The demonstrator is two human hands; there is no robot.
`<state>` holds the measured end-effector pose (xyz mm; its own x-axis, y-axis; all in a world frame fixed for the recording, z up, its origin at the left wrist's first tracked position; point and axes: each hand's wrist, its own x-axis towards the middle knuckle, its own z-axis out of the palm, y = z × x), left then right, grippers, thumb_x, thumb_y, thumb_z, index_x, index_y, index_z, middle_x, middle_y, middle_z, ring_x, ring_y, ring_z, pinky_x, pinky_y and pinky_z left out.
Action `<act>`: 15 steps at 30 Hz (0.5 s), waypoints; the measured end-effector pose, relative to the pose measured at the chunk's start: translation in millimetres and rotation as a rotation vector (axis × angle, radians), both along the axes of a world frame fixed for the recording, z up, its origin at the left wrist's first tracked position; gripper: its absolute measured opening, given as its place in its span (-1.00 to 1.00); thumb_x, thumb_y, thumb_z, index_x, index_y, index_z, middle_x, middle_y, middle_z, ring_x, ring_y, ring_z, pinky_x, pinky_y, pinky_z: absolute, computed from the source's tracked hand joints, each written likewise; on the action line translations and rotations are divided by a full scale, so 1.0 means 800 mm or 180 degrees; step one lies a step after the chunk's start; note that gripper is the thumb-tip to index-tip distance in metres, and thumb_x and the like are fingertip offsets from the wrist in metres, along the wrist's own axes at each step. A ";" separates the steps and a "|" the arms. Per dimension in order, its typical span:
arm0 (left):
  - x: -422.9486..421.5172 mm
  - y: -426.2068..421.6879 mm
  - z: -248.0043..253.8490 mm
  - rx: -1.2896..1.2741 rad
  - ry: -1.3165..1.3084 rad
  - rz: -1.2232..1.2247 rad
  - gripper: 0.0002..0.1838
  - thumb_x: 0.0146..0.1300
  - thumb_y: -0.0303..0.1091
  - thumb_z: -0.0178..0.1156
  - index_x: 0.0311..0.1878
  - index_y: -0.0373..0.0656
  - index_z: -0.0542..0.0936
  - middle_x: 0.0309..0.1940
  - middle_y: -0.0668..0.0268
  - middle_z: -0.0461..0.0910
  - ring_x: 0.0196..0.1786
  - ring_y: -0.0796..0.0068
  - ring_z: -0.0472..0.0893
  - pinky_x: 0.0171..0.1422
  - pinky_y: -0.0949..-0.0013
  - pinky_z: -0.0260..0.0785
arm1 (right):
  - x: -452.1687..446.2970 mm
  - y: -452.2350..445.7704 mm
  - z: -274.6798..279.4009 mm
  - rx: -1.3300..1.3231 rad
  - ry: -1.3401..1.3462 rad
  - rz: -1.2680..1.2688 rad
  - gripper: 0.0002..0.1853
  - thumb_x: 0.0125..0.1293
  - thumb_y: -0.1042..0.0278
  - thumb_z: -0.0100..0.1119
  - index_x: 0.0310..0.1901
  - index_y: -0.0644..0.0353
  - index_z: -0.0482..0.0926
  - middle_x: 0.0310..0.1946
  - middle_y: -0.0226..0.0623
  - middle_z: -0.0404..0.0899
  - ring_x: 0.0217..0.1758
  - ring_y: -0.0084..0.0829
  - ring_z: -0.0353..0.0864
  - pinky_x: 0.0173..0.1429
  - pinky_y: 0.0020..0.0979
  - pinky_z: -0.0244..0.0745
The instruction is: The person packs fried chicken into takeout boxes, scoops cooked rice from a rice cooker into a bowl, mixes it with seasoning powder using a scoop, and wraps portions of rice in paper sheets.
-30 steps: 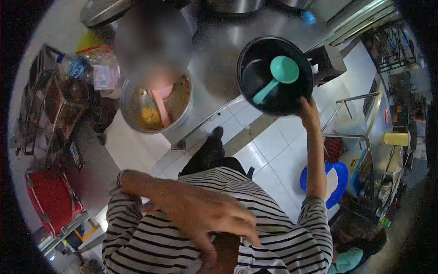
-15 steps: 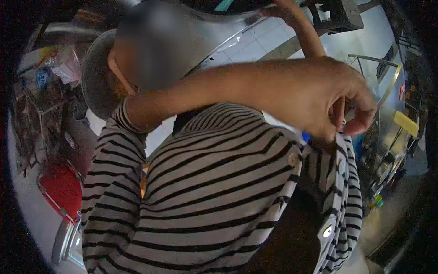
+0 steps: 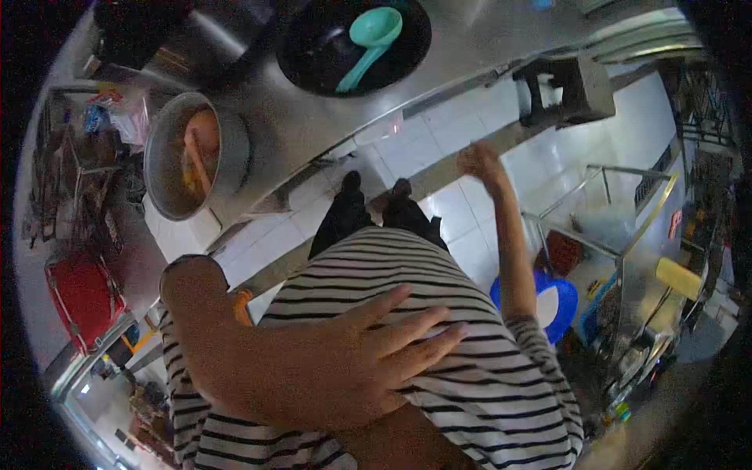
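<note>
Steel counter (image 3: pixel 458 47) edges the white-tiled floor (image 3: pixel 462 211) of a kitchen, and on it stands a black bowl (image 3: pixel 305 55); a mint-green ladle (image 3: pixel 376 27) lies inside the bowl, handle slanting toward the wearer; left of the bowl and nearer the wearer is a metal pot (image 3: pixel 235 153) with a pinkish-orange ladle (image 3: pixel 196 160) in it; farther left of the bowl, a clear bag (image 3: pixel 129 121) bears markings too blurred to read; right of the bowl and nearer the wearer, apart from it, the right hand (image 3: pixel 483 166) hangs over the tiles, so blurred that I cannot tell how far its fingers are bent or whether they grip anything; below the bowl, the left hand (image 3: pixel 333 360) crosses the striped shirt (image 3: pixel 368 262), fingers straight and spread, nothing visible between them; its palm is hidden, so contact with the cloth is uncertain.
</note>
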<state>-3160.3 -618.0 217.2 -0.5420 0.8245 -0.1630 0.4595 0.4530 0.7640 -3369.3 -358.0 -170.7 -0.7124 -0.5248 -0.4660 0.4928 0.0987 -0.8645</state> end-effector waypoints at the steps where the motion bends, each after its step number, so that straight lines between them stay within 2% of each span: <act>1: 0.001 0.001 0.007 -0.0199 -0.0175 -0.0126 -0.22 -0.05 -0.09 0.13 0.25 -0.21 0.14 0.27 0.16 0.08 0.24 0.20 0.22 0.29 0.19 0.11 | 0.030 0.015 -0.001 0.0297 0.0207 -0.0036 -0.46 0.27 -0.01 -0.11 0.11 0.27 0.22 -0.15 -0.17 0.45 -0.13 -0.26 0.52 -0.12 -0.29 0.50; 2: 0.012 0.007 0.014 -0.0027 0.0275 0.0297 -0.53 0.12 -0.34 -0.10 0.03 -0.51 0.29 -0.04 -0.07 0.39 0.02 0.15 0.39 0.16 0.11 0.22 | 0.046 0.040 -0.048 0.0309 -0.0057 -0.0093 -0.50 0.27 0.03 -0.10 0.11 0.22 0.23 -0.17 -0.16 0.46 -0.17 -0.26 0.54 -0.20 -0.31 0.53; 3: 0.016 0.012 0.020 -0.0221 0.0410 0.0306 -0.53 0.12 -0.35 -0.09 0.04 -0.51 0.29 -0.05 -0.07 0.40 0.02 0.15 0.39 0.16 0.12 0.22 | 0.066 0.052 -0.046 0.0338 -0.0742 -0.0210 -0.54 0.26 0.08 -0.08 0.09 0.20 0.24 -0.20 -0.14 0.49 -0.23 -0.24 0.56 -0.26 -0.30 0.54; 5: 0.022 0.024 0.027 -0.0582 0.0629 0.0340 -0.54 0.11 -0.37 -0.08 0.05 -0.51 0.29 -0.07 -0.07 0.41 0.03 0.16 0.39 0.17 0.15 0.22 | 0.098 0.091 -0.101 0.0298 -0.0975 0.0145 -0.57 0.24 0.09 -0.06 0.07 0.13 0.26 -0.23 -0.14 0.50 -0.33 -0.24 0.59 -0.35 -0.31 0.54; 8: 0.033 0.045 0.022 -0.0803 0.0145 0.0567 -0.44 0.11 -0.23 -0.18 0.23 -0.15 0.18 0.18 0.04 0.19 0.17 0.13 0.29 0.23 0.17 0.18 | 0.117 0.102 -0.118 0.1963 -0.0691 0.1594 -0.64 0.20 0.11 0.00 0.00 0.03 0.32 -0.36 -0.28 0.54 -0.51 -0.38 0.56 -0.53 -0.36 0.49; 9: 0.032 0.049 0.015 -0.0434 0.0369 0.0371 -0.46 0.13 -0.22 -0.16 0.22 -0.14 0.19 0.18 0.03 0.19 0.17 0.12 0.28 0.24 0.15 0.16 | 0.123 0.102 -0.119 0.2469 -0.0443 0.1970 -0.67 0.19 0.12 0.01 -0.03 0.01 0.34 -0.40 -0.32 0.54 -0.55 -0.43 0.54 -0.57 -0.38 0.47; 10: 0.031 0.048 0.005 -0.0069 0.0607 0.0173 -0.47 0.15 -0.21 -0.15 0.22 -0.14 0.20 0.18 0.02 0.19 0.18 0.11 0.27 0.25 0.14 0.14 | 0.127 0.104 -0.120 0.2575 -0.0074 0.2150 -0.68 0.16 0.16 0.04 -0.06 0.04 0.38 -0.46 -0.37 0.54 -0.58 -0.49 0.51 -0.58 -0.41 0.45; 11: 0.028 0.052 -0.001 0.0293 0.0845 -0.0032 -0.48 0.17 -0.20 -0.13 0.21 -0.14 0.21 0.18 0.01 0.18 0.19 0.10 0.25 0.26 0.12 0.11 | 0.128 0.107 -0.122 0.2698 -0.0064 0.2137 -0.68 0.16 0.15 0.04 -0.07 0.04 0.40 -0.48 -0.34 0.54 -0.59 -0.50 0.51 -0.59 -0.43 0.45; 13: 0.023 0.060 -0.005 0.0504 0.0871 0.0032 -0.49 0.16 -0.23 -0.11 0.20 -0.15 0.22 0.16 0.03 0.20 0.18 0.11 0.26 0.24 0.13 0.13 | 0.121 0.112 -0.124 0.2699 -0.0307 0.1880 -0.66 0.16 0.12 0.04 -0.05 0.04 0.39 -0.49 -0.33 0.54 -0.61 -0.50 0.50 -0.59 -0.44 0.45; 15: 0.021 0.065 -0.007 0.0957 0.0861 0.0094 -0.52 0.15 -0.29 -0.07 0.17 -0.18 0.24 0.11 0.05 0.25 0.15 0.11 0.28 0.21 0.14 0.18 | 0.112 0.114 -0.124 0.2520 -0.0154 0.1749 -0.69 0.17 0.14 0.03 -0.08 0.06 0.40 -0.51 -0.30 0.53 -0.63 -0.50 0.50 -0.60 -0.47 0.44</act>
